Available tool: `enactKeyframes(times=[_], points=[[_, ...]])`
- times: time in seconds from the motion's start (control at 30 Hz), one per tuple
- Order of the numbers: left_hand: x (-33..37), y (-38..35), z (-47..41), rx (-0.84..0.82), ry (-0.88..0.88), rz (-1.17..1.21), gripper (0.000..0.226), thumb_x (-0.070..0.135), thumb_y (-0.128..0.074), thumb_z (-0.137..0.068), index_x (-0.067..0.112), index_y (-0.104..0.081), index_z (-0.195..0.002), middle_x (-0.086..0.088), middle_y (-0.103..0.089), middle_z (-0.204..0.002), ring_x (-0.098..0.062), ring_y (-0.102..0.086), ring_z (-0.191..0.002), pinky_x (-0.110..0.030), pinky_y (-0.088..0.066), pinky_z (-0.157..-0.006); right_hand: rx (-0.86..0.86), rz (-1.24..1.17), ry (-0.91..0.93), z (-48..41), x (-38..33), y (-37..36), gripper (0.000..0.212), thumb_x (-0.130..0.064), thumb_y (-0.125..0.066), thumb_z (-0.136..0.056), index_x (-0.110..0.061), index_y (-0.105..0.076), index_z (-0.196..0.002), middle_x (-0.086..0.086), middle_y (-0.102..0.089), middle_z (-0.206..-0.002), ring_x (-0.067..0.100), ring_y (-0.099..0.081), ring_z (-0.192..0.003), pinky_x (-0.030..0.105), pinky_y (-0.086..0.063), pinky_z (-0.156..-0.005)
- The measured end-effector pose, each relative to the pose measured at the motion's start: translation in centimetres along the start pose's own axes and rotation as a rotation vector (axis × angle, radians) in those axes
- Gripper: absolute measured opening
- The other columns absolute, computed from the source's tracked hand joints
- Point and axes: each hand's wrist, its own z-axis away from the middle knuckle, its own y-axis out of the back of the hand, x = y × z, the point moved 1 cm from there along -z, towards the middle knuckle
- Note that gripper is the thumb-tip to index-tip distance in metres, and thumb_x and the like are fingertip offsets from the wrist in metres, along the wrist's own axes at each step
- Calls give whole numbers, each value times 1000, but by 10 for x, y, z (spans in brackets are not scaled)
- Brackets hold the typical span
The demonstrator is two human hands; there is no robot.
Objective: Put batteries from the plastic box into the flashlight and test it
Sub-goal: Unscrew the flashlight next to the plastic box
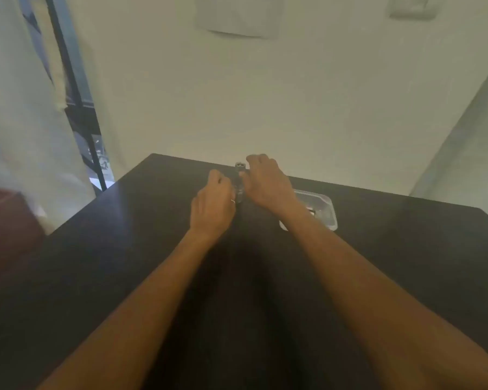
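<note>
A slim dark flashlight (239, 178) lies on the dark table (124, 235), pointing away from me, its round head near the far edge. My left hand (213, 204) curls against its near end from the left. My right hand (265, 182) presses on it from the right, fingers bent over the head. Both hands seem to grip it, though the blur hides the fingers. A clear plastic box (326, 208) sits just right of my right wrist, with small dark items inside that I cannot make out.
The table's far edge runs close behind the flashlight, with a pale wall beyond. A black metal rack (79, 108) and light fabric stand at the left. A dark red object (6, 220) sits beside the table's left edge.
</note>
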Motion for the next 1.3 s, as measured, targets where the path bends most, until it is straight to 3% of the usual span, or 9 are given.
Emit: enactKeyframes(times=[0.17,0.33,0.5,0.6,0.77,0.83,0.97,1.1,1.3], points=[[-16,-15,-1,-54,24,-58,20,18,-68,-96,11,-54,-107,-7,-53,-116,-20,-56,-75,-36,-49,-58,-100,2,-28,-38,-10,-20,35,-29,-50,-105,-5,-50,-130,17,-56,-127,35,-55,-116,39,-45,-86],[-24,-7,0,-80,47,-39,40,26,-68,-96,9,-50,-127,-9,-53,-133,-28,-61,-108,-45,-59,-78,-101,72,-9,-35,-11,-21,20,-8,-58,-95,-2,-55,-114,18,-55,-115,36,-57,-100,34,-35,-72],[-3,11,1,-86,85,33,56,34,-65,-98,8,-42,-142,-12,-47,-144,-33,-54,-124,-47,-55,-91,-36,-93,-68,-17,-8,10,18,-9,-59,-92,-4,-61,-109,14,-61,-107,29,-57,-90,30,-35,-71],[14,24,4,-73,217,206,61,48,-49,-104,11,-36,-151,-10,-41,-154,-32,-51,-131,-51,-51,-101,99,-311,-187,3,-3,45,21,-15,-59,-95,-7,-67,-112,6,-68,-108,22,-62,-98,25,-38,-76],[51,38,20,-87,359,818,46,55,-41,-105,27,-49,-141,-1,-65,-128,-18,-69,-108,-46,-59,-93,204,-808,-475,59,17,85,22,-31,-70,-93,-13,-73,-105,-2,-76,-100,9,-74,-84,18,-55,-76],[65,37,35,-102,368,974,41,43,-52,-105,24,-51,-141,2,-65,-123,-11,-72,-100,-35,-63,-83,181,-990,-583,83,29,82,21,-33,-74,-91,-13,-76,-95,0,-78,-90,10,-77,-79,30,-62,-86],[80,24,63,-136,382,1052,36,26,-60,-103,17,-56,-139,-2,-68,-120,-11,-73,-94,-26,-63,-78,165,-1136,-755,132,47,71,23,-35,-76,-90,-13,-78,-86,6,-80,-85,17,-78,-79,32,-63,-82],[90,11,84,-185,360,985,31,37,-61,-102,14,-66,-122,-5,-74,-109,-13,-74,-81,-30,-64,-75,153,-1180,-879,176,57,55,40,-46,-73,-90,-6,-74,-97,8,-74,-76,14,-66,-61,21,-51,-52],[90,-10,96,-181,426,888,38,53,-62,-97,17,-72,-103,-4,-77,-80,-16,-75,-64,-42,-65,-74,140,-1196,-930,196,70,36,43,-49,-69,-92,-6,-73,-96,3,-67,-67,10,-57,-55,22,-44,-49]])
